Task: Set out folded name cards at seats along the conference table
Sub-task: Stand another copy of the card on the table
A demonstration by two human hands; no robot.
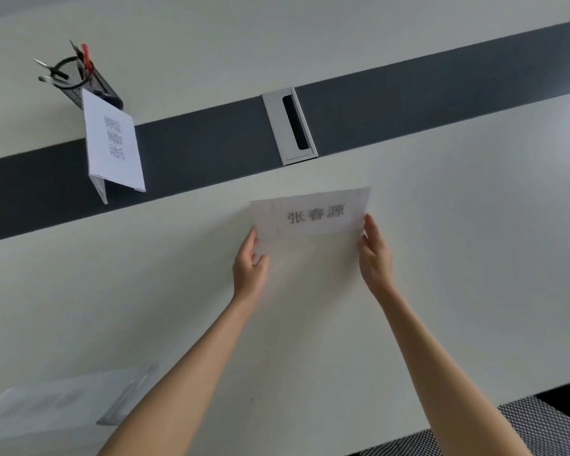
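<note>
A white name card (313, 215) with dark printed characters lies on the pale conference table (474, 225), just below the dark centre strip. My left hand (249, 268) holds the card's left end between thumb and fingers. At its right end, my right hand (374, 251) touches the card with straight fingers. A second folded name card (112, 149) stands tent-like across the dark strip at the upper left, its print turned sideways. More blurred white sheets (63, 403) lie at the lower left by the table's near edge.
A black mesh pen holder (93, 82) with pens and scissors stands behind the standing card. A silver cable hatch (290, 125) is set into the dark strip (441, 90). A black mesh chair back (524, 429) shows at the lower right.
</note>
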